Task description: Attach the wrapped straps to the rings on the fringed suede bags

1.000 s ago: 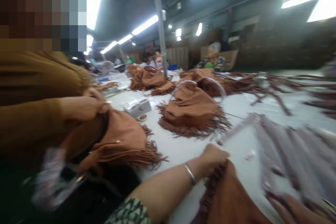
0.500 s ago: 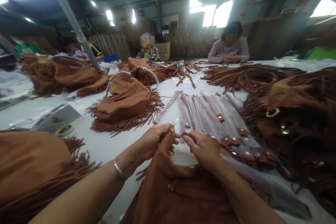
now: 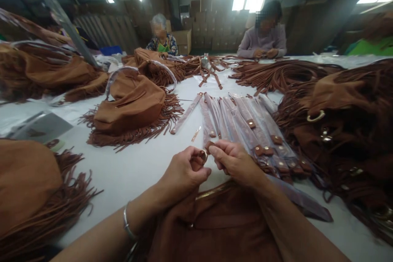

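A brown bag (image 3: 227, 229) with a gold zip lies in front of me, below both forearms. My left hand (image 3: 181, 170), with a silver bangle at its wrist, is closed in a pinch on a gold ring (image 3: 204, 156) above the bag's top edge. Just right of it, my right hand (image 3: 235, 159) pinches the brown end of a strap (image 3: 209, 145). That strap end touches or nearly touches the ring; I cannot tell which. A plastic-wrapped strap length (image 3: 303, 200) shows beyond my right forearm, perhaps the same strap.
Several plastic-wrapped straps (image 3: 236, 118) lie ahead. A fringed bag (image 3: 129, 104) sits left of them, another brown bag (image 3: 27, 184) at near left. Dark fringed bags (image 3: 340, 139) are heaped at right. A small gold piece (image 3: 195, 134) lies on the white table (image 3: 147, 166). Co-workers (image 3: 264, 35) sit opposite.
My left hand has turned, bringing the gold ring into clear sight beside the strap end. The bag's raised corner has dropped lower. The whole view has shifted somewhat right and down.
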A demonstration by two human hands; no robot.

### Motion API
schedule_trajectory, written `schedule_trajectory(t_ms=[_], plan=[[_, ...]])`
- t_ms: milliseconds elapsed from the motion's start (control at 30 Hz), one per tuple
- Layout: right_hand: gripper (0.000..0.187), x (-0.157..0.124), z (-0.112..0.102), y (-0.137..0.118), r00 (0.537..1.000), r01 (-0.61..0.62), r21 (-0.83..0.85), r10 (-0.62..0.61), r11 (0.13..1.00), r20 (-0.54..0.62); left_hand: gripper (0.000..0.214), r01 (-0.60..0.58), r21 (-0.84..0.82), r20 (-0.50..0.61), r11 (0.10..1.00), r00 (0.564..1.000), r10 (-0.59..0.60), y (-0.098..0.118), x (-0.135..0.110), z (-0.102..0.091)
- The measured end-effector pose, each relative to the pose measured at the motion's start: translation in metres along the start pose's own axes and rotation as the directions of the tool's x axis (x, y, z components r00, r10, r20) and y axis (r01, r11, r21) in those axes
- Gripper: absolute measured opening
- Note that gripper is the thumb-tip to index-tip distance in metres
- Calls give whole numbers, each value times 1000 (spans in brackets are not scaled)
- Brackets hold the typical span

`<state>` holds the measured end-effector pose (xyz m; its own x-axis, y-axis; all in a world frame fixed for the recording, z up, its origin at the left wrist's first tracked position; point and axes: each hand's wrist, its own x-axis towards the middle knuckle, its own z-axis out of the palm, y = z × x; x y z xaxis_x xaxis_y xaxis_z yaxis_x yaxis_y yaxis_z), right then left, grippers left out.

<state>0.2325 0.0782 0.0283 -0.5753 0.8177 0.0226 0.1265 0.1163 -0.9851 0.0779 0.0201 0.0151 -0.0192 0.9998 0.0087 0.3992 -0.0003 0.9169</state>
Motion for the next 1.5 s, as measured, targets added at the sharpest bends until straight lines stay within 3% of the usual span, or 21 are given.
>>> schedule_trajectory(t_ms=[133, 267, 433, 533, 700, 833, 1033, 1133, 1267, 1333, 1400, 1500], plan=[[33, 4, 8, 2, 999, -14, -192, 22, 981, 38, 21, -26, 47, -55, 999, 998, 29, -13, -2, -2], [31, 8, 11, 5, 997, -40, -249, 53, 968, 49, 18, -96, 97, -89, 991, 991, 104, -23, -2, -6], [34, 9, 9, 11, 989, -142, 33, 143, 989, -31, 18, -161, 274, -80, 948, 979, 190, -30, -1, -8], [33, 9, 11, 12, 983, -178, 182, 182, 967, -2, 16, -177, 297, -50, 938, 978, 200, -32, -2, -9], [35, 9, 17, 10, 977, -207, 154, 196, 966, 83, 19, -182, 369, -53, 911, 975, 216, -32, -4, -9], [37, 8, 21, 9, 975, -217, 47, 214, 975, 49, 21, -140, 344, -62, 929, 983, 171, -31, -4, -10], [36, 7, 36, 11, 976, -208, 329, 217, 921, 11, 44, -129, 187, -106, 974, 983, 151, -30, -6, -12], [36, 6, 43, 15, 975, -195, 418, 220, 887, -14, 37, -141, 136, -106, 981, 982, 156, -29, -8, -13], [36, 3, 50, 17, 981, -129, 415, 176, 901, -77, 32, -143, 166, -75, 976, 985, 157, -27, -13, -15], [37, 1, 51, 16, 977, -174, 446, 212, 878, -36, 31, -156, 239, -40, 958, 985, 170, -26, -17, -16], [38, 1, 49, 13, 953, -293, 494, 293, 819, 80, 31, -198, 329, 17, 924, 979, 204, -24, -21, -17], [40, 1, 41, 8, 864, -502, 500, 431, 706, 260, 28, -300, 416, 116, 859, 954, 277, -22, -26, -20]])
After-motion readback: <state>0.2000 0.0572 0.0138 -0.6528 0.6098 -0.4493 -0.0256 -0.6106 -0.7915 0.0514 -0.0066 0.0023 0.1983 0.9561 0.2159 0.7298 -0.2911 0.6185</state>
